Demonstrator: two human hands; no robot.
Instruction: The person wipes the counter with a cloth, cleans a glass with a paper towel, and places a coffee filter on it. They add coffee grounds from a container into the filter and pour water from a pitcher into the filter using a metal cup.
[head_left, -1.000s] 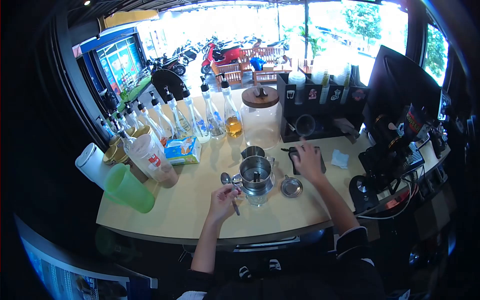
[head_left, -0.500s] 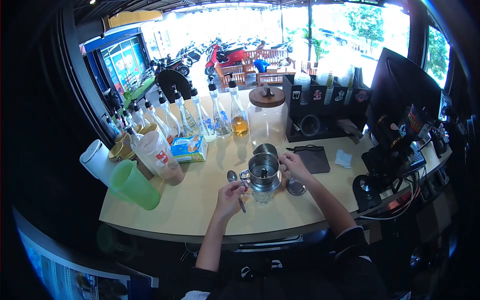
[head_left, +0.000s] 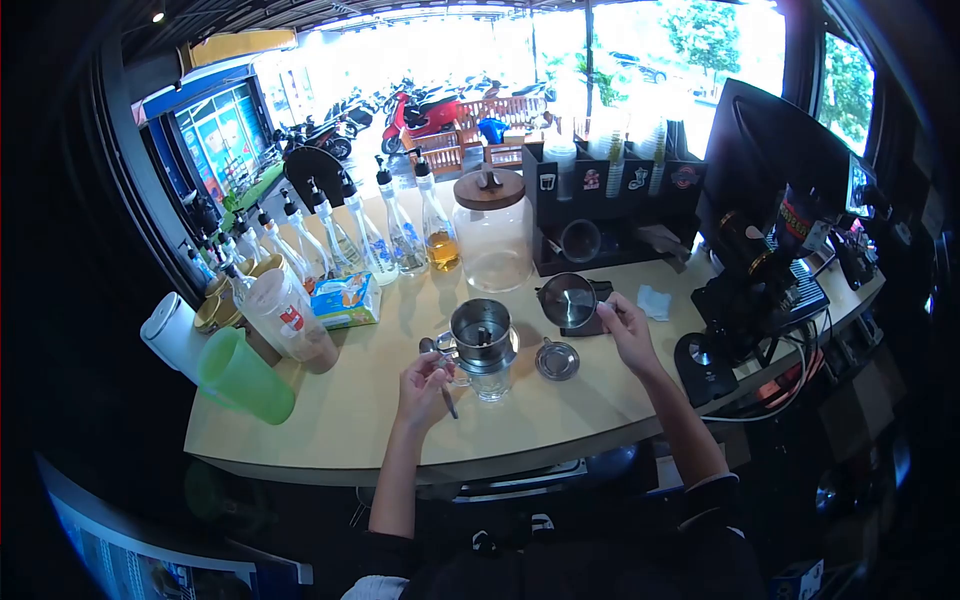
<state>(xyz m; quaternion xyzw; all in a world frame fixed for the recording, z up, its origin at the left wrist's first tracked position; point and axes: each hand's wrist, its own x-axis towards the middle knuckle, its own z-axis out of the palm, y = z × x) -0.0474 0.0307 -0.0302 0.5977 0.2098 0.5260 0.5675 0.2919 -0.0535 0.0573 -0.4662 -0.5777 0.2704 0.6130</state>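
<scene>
A metal drip coffee filter (head_left: 482,328) sits on a clear glass mug (head_left: 491,386), with dark matter low inside it. My left hand (head_left: 420,390) is at the filter's left side, fingers pinched at its handle. A spoon (head_left: 450,403) lies partly hidden beneath that hand, its bowl showing beyond the fingers. To the right, my right hand (head_left: 628,332) grips a small round metal cup (head_left: 568,301) by its handle. The cup is tilted with its inside facing me. Between the filter and my right hand, a round metal lid (head_left: 557,361) rests on the table.
Pump bottles (head_left: 438,235) line the back left, near a tissue pack (head_left: 346,299). A green pitcher (head_left: 245,380) and a clear plastic pitcher (head_left: 292,320) stand left. Behind are a wooden-lidded glass jar (head_left: 493,240) and a black cup organiser (head_left: 625,235); a grinder-like machine (head_left: 755,300) stands right.
My right hand has drawn the metal cup away from the filter to the right and tipped it so its inside shows. My left hand stays by the filter. The whole view has shifted.
</scene>
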